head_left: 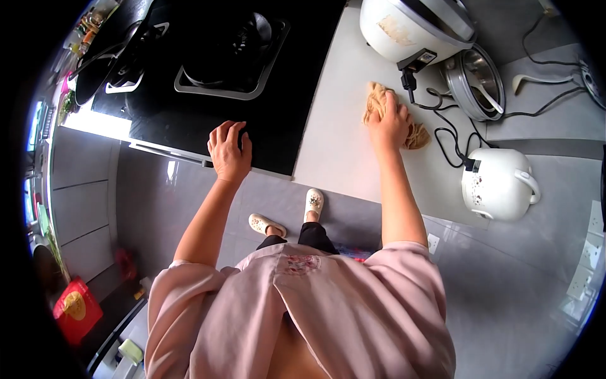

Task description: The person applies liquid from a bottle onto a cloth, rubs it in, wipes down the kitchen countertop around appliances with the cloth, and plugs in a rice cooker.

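Observation:
My right hand presses a tan cloth onto the white countertop, its fingers bent over the fabric. Part of the cloth bunches out beyond the fingers and part shows by the wrist. Over the front edge of the black glass stove top, my left hand is held with fingers spread and slightly curved, holding nothing. Whether its fingertips touch the glass I cannot tell.
A large white rice cooker stands at the back of the counter, a metal pot beside it. Black cords run to a smaller white appliance at right. A dark pan sits on the burner.

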The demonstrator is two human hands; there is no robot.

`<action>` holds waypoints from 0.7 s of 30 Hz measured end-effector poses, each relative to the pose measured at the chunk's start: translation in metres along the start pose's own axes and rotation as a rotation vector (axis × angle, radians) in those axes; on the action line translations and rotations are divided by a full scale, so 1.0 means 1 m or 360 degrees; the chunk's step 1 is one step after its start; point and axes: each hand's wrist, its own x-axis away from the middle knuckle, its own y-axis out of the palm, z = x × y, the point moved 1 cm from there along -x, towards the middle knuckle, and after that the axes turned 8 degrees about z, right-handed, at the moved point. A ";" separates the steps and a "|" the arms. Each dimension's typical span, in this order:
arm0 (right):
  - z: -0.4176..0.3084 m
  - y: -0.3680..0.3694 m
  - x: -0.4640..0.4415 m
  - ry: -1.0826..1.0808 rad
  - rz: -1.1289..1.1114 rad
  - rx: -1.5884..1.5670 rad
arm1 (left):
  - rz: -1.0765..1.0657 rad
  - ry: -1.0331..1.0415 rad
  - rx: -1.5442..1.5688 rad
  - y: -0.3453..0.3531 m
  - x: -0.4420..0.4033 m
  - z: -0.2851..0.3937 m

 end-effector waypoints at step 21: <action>0.093 -0.048 0.034 0.0095 -0.0050 0.0135 | 0.0086 0.0005 0.0065 0.000 -0.002 0.001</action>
